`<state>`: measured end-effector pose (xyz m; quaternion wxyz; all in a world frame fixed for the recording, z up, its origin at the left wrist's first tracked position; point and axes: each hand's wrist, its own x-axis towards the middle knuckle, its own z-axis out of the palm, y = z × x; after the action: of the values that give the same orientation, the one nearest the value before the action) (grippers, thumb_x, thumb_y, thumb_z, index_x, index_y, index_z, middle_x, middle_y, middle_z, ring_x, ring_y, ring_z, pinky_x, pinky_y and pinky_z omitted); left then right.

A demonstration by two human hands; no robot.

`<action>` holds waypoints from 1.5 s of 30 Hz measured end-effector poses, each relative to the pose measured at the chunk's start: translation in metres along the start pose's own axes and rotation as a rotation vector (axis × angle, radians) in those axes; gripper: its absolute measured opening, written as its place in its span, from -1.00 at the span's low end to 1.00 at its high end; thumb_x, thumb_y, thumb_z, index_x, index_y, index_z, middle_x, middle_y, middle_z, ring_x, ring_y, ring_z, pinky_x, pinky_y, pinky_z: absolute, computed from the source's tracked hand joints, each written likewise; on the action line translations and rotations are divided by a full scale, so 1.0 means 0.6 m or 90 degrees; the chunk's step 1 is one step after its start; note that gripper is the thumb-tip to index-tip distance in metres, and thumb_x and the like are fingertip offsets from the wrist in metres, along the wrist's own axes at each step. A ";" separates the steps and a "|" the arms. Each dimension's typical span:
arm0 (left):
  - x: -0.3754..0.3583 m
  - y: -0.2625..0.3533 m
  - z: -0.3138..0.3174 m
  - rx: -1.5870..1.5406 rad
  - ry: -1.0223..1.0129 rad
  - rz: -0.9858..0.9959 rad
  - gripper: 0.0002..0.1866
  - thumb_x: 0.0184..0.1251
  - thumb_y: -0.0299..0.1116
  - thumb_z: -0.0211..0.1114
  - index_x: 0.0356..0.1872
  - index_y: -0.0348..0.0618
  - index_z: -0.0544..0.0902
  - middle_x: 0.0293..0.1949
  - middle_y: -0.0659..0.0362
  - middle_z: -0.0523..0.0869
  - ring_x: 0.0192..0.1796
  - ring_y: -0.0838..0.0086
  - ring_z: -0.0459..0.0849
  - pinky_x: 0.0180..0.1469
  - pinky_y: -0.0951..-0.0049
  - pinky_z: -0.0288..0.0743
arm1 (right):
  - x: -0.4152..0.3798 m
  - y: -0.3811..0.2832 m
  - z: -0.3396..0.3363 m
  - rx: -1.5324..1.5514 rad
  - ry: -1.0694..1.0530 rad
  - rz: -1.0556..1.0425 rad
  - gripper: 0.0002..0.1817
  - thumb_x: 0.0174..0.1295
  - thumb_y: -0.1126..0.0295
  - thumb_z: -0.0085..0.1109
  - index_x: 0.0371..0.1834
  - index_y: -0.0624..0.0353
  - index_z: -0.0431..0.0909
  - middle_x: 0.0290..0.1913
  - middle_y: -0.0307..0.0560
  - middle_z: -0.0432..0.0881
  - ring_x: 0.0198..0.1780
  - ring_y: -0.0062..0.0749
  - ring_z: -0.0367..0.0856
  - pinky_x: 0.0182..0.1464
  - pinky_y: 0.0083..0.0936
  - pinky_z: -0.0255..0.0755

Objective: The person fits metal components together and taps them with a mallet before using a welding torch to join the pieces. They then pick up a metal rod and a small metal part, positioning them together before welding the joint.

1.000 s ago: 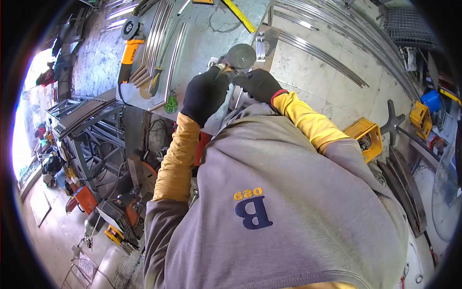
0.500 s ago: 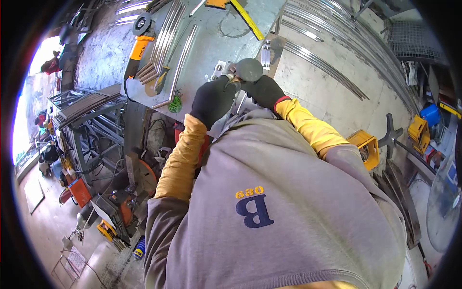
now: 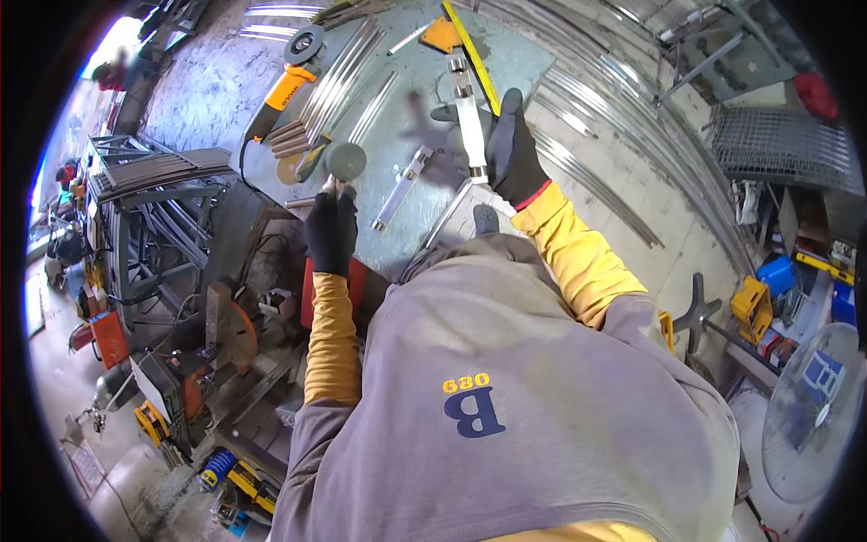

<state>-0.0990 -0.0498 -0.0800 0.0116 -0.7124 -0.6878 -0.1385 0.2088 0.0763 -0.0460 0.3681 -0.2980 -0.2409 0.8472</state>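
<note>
My right hand (image 3: 517, 149), in a black glove, is raised over the metal table (image 3: 406, 239). It grips a clear, whitish pull handle (image 3: 470, 126) with shiny metal fittings at its ends, tilted away from me. My black-gloved left hand (image 3: 331, 233) is closed at the table's left front edge. From it sticks up a mallet (image 3: 346, 161) with a round grey head; most of its handle is hidden in the fist. Between the hands, a second clear pull handle (image 3: 397, 194) lies flat on the table.
An orange angle grinder (image 3: 287, 88) lies at the table's far left, beside several metal tubes (image 3: 343, 77). Near the back are a yellow ruler (image 3: 471, 54) and an orange magnet square (image 3: 441, 35). Long tubes (image 3: 596, 181) rest on the floor to the right. A fan (image 3: 813, 411) stands at lower right.
My hands have parted. The left has moved left with the mallet, which was between both hands before. The right has lifted a clear pull handle above the table.
</note>
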 end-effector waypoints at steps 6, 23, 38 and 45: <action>-0.025 0.035 0.036 -0.231 0.052 -0.290 -0.57 0.47 -0.06 0.32 0.12 -0.19 0.72 -0.06 -0.09 0.82 -0.05 0.02 0.81 0.00 0.14 0.65 | 0.054 -0.066 0.104 -0.068 -0.086 -0.053 0.45 0.05 -0.85 -0.35 0.43 0.50 0.40 -0.50 -0.23 0.47 -0.56 -0.49 0.36 -0.48 -0.53 0.30; -0.016 0.050 0.011 -0.256 0.014 -0.305 -0.54 0.45 0.04 0.31 0.13 -0.10 0.74 -0.09 -0.11 0.81 -0.03 -0.05 0.79 -0.01 0.06 0.63 | 0.156 -0.082 0.242 -0.144 -0.206 -0.161 0.08 0.32 -0.68 -0.36 -0.01 0.24 0.66 -0.51 -0.12 0.62 -0.63 -0.40 0.51 -0.58 -0.50 0.37; -0.010 0.029 0.016 -0.320 -0.007 -0.353 -0.54 0.45 0.08 0.27 -0.10 -0.16 0.74 -0.29 -0.10 0.79 -0.18 -0.09 0.77 -0.13 -0.01 0.58 | 0.158 -0.090 0.291 -0.188 -0.175 -0.153 0.17 0.33 -0.68 -0.47 0.26 0.28 0.63 -0.47 -0.24 0.61 -0.58 -0.53 0.51 -0.51 -0.56 0.41; -0.012 0.027 0.019 -0.327 -0.005 -0.339 -0.52 0.45 0.11 0.27 -0.13 -0.18 0.73 -0.32 -0.09 0.79 -0.20 -0.09 0.77 -0.14 -0.01 0.57 | 0.151 -0.093 0.300 -0.239 -0.086 -0.171 0.09 0.39 -0.64 -0.46 0.21 0.19 0.68 -0.44 -0.24 0.64 -0.54 -0.52 0.54 -0.48 -0.55 0.45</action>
<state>-0.0814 -0.0555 -0.0895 -0.2069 -0.4886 -0.7921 -0.3018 0.0631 0.1459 0.0864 0.3986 -0.2693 -0.4559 0.7489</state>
